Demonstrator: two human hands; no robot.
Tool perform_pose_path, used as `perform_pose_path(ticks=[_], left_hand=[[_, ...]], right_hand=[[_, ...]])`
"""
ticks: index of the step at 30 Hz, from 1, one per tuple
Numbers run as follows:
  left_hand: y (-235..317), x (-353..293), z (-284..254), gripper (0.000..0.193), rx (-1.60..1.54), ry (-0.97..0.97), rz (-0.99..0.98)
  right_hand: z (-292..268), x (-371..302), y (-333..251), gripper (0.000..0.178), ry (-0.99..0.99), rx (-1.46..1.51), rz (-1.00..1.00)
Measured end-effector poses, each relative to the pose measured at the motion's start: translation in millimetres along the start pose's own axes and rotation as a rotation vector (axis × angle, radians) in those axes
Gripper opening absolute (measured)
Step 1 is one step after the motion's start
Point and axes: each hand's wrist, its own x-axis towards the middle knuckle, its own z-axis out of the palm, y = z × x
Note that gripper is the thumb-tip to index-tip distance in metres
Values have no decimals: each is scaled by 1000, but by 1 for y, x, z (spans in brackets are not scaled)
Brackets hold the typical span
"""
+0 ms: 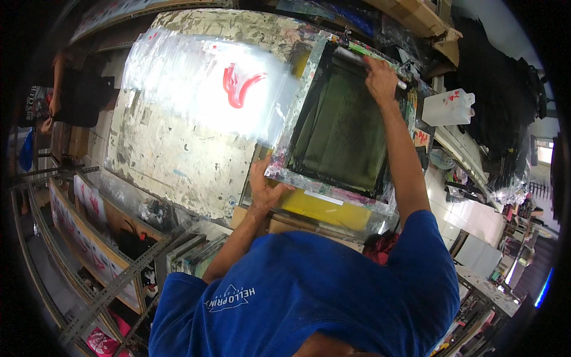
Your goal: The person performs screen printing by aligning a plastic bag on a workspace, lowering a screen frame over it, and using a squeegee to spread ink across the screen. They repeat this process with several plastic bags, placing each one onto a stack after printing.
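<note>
A screen-printing frame (284, 134) with dark green mesh (339, 128) lies in front of me, its wooden rim smeared with paint. My left hand (265, 189) grips the near left corner, thumb along the near edge. At the far end of the mesh, my right hand (382, 77) is closed over a squeegee (351, 56), which lies across the inside of the frame. Beneath the frame a yellow surface (327, 211) shows along the near side. Left of it, a shiny whitish sheet or coated area (172, 65) on the table bears a red brush-like mark (238, 86).
The paint-stained table (184, 160) extends to the left. A white plastic jug (449, 108) stands right of the frame. Racks with printed panels (95, 226) fill the lower left. Another person's hand (55, 107) shows at far left, beside a black garment. Cardboard (416, 21) lies at the back.
</note>
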Motion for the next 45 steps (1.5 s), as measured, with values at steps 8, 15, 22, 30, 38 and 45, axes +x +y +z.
perform_pose_path(ticks=[8,15,22,30,38,45], left_hand=[[-2,-4,-3,92,5,19,-25],[-1,0,-1,91,-7,-17,-6],[-2,-2,-2,92,8,-26,-86],[-11,-5,1,98,2,10,-31],[-8,-5,-2,96,46,5,-15],[-8,-2,1,94,56,41,30]], right_hand=[[-12,-32,-28,46,-45,23,-32],[4,19,24,48,-69,113,62],[-43,-1,37,47,-136,536,379],[-149,-107,-52,51,-341,1012,592],[-179,-154,-135,62,-345,524,219],[-166,-164,-124,75,-368,487,102]])
